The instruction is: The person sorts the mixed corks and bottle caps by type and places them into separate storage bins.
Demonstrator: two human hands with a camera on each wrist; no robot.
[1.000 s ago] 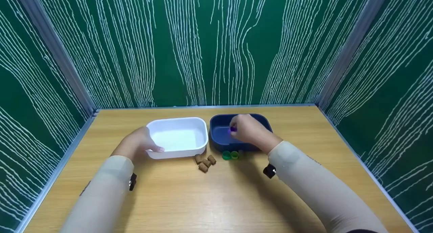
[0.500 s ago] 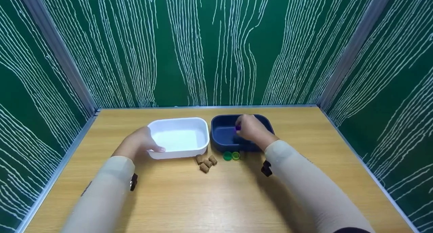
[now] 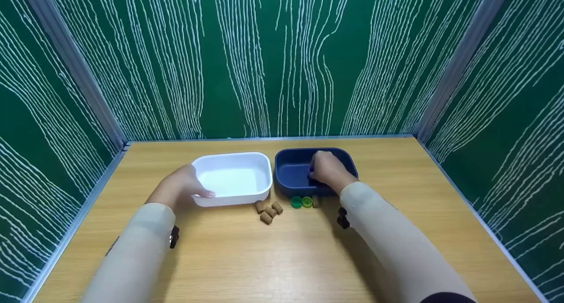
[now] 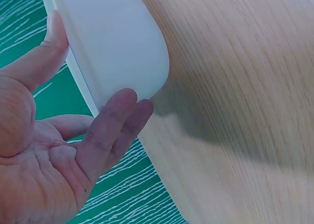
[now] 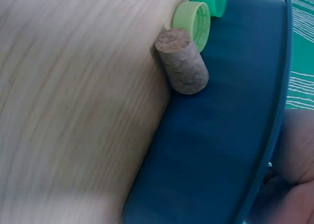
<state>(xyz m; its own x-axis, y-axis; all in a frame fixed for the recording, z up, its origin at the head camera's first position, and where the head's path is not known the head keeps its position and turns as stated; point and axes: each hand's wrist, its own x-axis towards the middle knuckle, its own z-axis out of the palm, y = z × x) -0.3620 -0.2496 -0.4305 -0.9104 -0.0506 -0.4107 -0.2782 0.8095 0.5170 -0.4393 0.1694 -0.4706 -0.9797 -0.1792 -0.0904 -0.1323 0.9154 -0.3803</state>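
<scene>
My left hand [image 3: 183,182] holds the left end of a white plastic tub [image 3: 233,200], with the thumb on its rim. In the left wrist view the fingers of this hand [image 4: 73,121] bend around the tub's corner. My right hand [image 3: 329,170] is inside a dark blue tub [image 3: 304,191], fingers curled. They pinch a small purple thing [image 3: 311,171], likely a bottle cap, mostly hidden by the hand. Only part of the right hand [image 5: 297,170] appears in the right wrist view, beyond the blue tub's rim.
Several brown corks [image 3: 269,212] lie before the white tub. A green bottle cap [image 3: 296,202], a yellow-green bottle cap [image 3: 307,201] and another cork [image 5: 181,62] line the blue tub's front wall. Green panels [image 3: 304,65] with white streaks surround the wooden table [image 3: 273,259].
My right hand has shifted slightly right and lower inside the blue tub, and the purple thing shows less. The cork by the caps has come into fuller view. My left hand stays put.
</scene>
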